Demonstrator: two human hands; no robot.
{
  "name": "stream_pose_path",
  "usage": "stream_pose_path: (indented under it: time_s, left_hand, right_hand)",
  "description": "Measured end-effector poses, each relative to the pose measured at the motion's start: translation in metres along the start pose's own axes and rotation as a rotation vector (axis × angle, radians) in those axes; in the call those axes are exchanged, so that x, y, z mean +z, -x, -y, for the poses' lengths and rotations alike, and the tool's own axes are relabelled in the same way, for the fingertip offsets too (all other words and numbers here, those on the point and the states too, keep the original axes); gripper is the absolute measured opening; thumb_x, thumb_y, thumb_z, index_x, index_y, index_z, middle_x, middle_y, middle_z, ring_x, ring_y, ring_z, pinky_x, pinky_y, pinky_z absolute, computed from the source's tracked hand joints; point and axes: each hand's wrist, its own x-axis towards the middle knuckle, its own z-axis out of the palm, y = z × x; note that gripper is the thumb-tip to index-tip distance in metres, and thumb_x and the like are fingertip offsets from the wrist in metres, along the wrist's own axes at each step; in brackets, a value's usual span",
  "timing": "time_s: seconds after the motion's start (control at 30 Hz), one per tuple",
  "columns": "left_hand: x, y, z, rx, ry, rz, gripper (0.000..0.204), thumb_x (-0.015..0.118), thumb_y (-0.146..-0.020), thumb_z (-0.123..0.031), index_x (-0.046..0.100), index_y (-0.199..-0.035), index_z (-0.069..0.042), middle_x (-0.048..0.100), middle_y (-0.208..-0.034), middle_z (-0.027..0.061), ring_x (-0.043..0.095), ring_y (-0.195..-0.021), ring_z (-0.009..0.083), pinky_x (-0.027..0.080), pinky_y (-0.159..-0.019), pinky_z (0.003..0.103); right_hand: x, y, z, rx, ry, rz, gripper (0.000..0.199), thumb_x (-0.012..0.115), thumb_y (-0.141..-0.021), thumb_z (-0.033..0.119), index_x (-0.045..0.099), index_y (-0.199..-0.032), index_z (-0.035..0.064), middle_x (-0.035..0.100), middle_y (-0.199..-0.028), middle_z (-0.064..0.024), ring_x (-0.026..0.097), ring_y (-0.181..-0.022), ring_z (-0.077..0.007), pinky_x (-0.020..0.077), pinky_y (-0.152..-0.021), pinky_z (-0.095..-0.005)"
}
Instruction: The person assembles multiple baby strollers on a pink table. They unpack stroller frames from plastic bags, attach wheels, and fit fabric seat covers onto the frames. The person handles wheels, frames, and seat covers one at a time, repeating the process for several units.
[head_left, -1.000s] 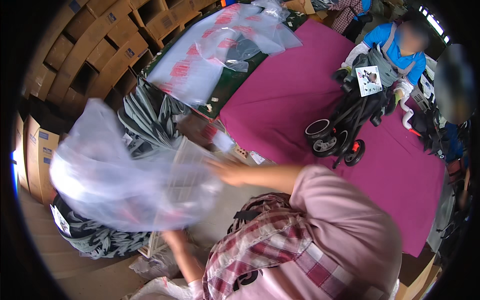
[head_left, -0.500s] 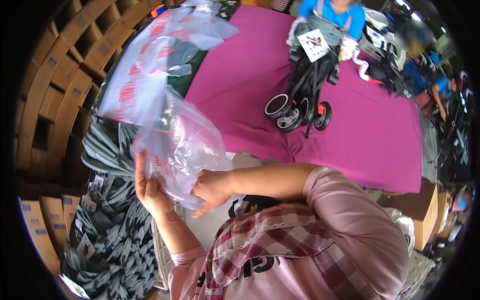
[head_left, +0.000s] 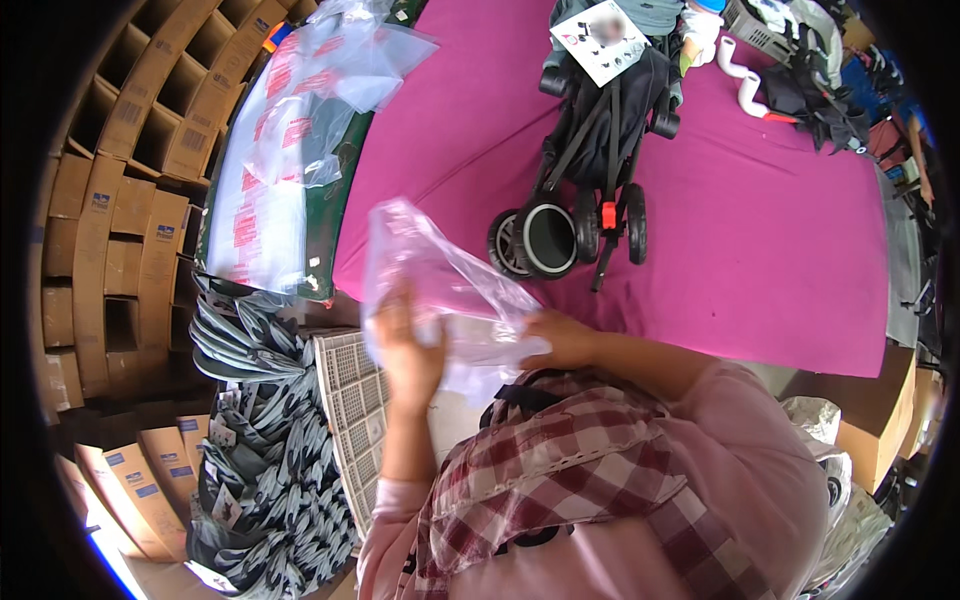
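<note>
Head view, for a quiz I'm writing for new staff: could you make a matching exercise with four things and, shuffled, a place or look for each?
Things:
1. Bag
2. Stroller
3. Crate
4. Cartons

Places and looks:
A. Black, on the pink cloth
B. Brown, stacked at far left
C. Pale lattice, beside the left forearm
D. See-through, at both the left hand and right hand

Pairs: 1-D, 2-A, 3-C, 4-B

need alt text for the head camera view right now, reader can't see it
A person's left hand and right hand handle a clear plastic bag before a magenta cloth-covered table bearing a folded black stroller. Grey fabric bundles lie at lower left.
</note>
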Motion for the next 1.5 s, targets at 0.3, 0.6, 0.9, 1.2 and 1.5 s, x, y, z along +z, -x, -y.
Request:
stream_pose_path:
  time_s: [0.3,0.6,0.9,1.2,1.5]
  left_hand:
    - [0.168,-0.062,-0.056,0.385,-0.364,0.398,0.074,0.059,-0.079,-0.008,0.036,-0.149,-0.009,0.031,-0.157,0.0097,0.032,-0.141,0.0398,0.026,-0.117,0.051]
    - [0.112,-0.069,-0.04,-0.514,0.475,0.011,0.044,0.063,-0.084,-0.001,0.055,-0.127,0.005,0.069,-0.108,0.0183,0.068,-0.096,0.0261,0.052,-0.087,0.034]
    - [0.191,-0.107,-0.021,-0.15,0.403,0.15,0.065,0.068,-0.086,-0.015,0.039,-0.139,0.01,0.045,-0.143,0.0285,0.039,-0.136,0.0425,0.032,-0.113,0.043]
    - [0.01,0.076,0.045,-0.48,0.409,-0.16,0.06,0.045,-0.075,0.013,0.051,-0.134,0.003,0.06,-0.125,0.0223,0.059,-0.069,0.0229,0.048,-0.062,0.032]
    - [-0.152,0.212,0.029,-0.68,0.761,-0.542,0.068,0.038,-0.078,0.014,0.044,-0.144,0.001,0.051,-0.145,0.0124,0.039,-0.055,0.0009,0.03,-0.05,0.016]
  right_hand:
    - [-0.124,0.096,-0.069,0.564,-0.433,-0.844,0.074,0.072,-0.083,0.046,0.051,-0.132,-0.0063,0.057,-0.126,-0.0276,0.055,-0.12,-0.0413,0.0449,-0.1,-0.0428]
    - [-0.111,0.064,-0.066,0.556,-0.238,-0.73,0.042,0.064,-0.088,0.038,0.065,-0.101,-0.0023,0.063,-0.102,-0.026,0.056,-0.103,-0.0435,0.0456,-0.089,-0.0498]
    - [-0.124,0.056,-0.047,0.725,-0.134,-0.697,0.043,0.061,-0.092,0.04,0.063,-0.109,0.0006,0.063,-0.102,-0.0255,0.056,-0.106,-0.0421,0.045,-0.092,-0.0472]
    - [-0.159,-0.072,0.132,-0.275,0.05,-0.226,0.019,0.057,-0.094,0.021,0.066,-0.098,0.0057,0.069,-0.089,-0.0155,0.067,-0.081,-0.0331,0.0507,-0.072,-0.0407]
    - [-0.029,-0.275,0.275,-0.611,0.24,-0.364,0.053,0.065,-0.09,0.039,0.056,-0.12,-0.0029,0.065,-0.106,-0.0197,0.065,-0.094,-0.0271,0.0535,-0.082,-0.0395]
